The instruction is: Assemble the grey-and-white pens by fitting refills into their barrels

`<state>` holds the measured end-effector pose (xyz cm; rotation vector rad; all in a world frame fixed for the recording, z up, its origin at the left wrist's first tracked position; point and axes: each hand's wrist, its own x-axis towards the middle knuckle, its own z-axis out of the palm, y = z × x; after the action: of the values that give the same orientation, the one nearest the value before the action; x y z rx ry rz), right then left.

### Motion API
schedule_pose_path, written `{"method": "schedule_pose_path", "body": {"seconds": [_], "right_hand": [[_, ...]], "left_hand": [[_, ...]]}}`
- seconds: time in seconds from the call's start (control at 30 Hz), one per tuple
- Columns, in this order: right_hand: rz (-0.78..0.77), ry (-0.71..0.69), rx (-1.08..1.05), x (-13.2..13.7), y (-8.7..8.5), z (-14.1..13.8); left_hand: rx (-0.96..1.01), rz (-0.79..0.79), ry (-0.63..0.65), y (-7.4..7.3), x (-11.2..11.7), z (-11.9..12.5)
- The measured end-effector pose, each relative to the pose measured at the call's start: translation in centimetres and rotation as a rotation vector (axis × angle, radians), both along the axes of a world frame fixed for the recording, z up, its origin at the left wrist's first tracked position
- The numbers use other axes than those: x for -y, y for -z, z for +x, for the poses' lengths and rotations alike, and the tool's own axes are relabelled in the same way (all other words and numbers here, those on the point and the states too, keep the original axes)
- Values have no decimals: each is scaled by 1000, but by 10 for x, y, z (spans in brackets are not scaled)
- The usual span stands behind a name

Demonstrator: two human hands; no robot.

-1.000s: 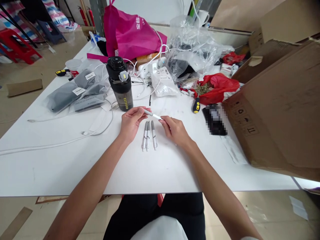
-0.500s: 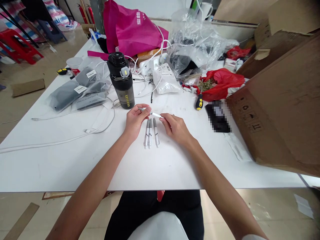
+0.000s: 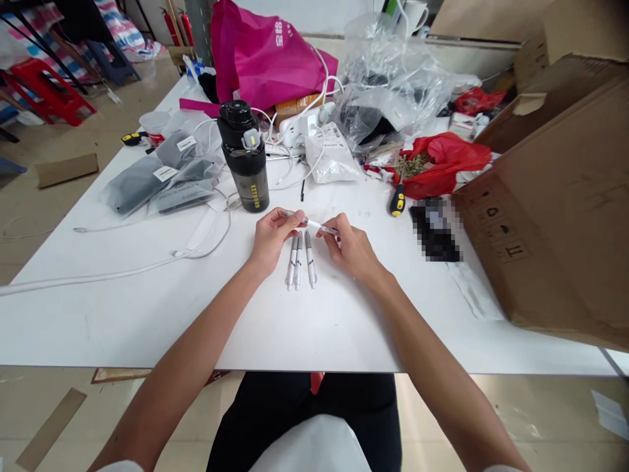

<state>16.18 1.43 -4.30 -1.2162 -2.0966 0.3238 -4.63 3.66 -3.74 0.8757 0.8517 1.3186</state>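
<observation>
A slim silver-and-white marker pen [image 3: 310, 225] lies almost level in the air above the table, pinched across the gap between the two hands. The left hand [image 3: 272, 239] is curled, with thumb and fingers closed on the barrel, and the right hand [image 3: 351, 250] is partly closed, its fingertips on the pen's other end. Just below, three similar pens [image 3: 301, 262] lie side by side on the white table [image 3: 147, 321], pointing away from the person, with dark bands on their silver barrels. Beyond the left hand stands a black water bottle [image 3: 244, 157] with a smoky, see-through body, and its contents cannot be made out. Behind it sit grey pouches in clear sleeves [image 3: 132, 185] and a large magenta bag [image 3: 265, 59]. Farther right, clear plastic bags [image 3: 388, 85] hold dark items, and a red plastic bag [image 3: 445, 164] lies open around dried greenish plant matter [image 3: 413, 166]. A yellow-and-black screwdriver [image 3: 397, 200] lies beside it, and a brown cardboard box [image 3: 540, 223] looms at the right edge. Past the table, red stools [image 3: 52, 98] and red fire extinguishers [image 3: 171, 26] stand on the tan floor [image 3: 63, 170].
</observation>
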Motion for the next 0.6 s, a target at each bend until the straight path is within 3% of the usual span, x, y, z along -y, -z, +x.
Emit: {"method": "schedule_pose_path", "body": {"seconds": [0.33, 0.6], "right_hand": [[44, -8, 69, -1, -4, -2], [-43, 11, 16, 1, -3, -4]], "left_hand": [[-41, 17, 9, -2, 3, 1], [-76, 39, 18, -1, 4, 4]]}}
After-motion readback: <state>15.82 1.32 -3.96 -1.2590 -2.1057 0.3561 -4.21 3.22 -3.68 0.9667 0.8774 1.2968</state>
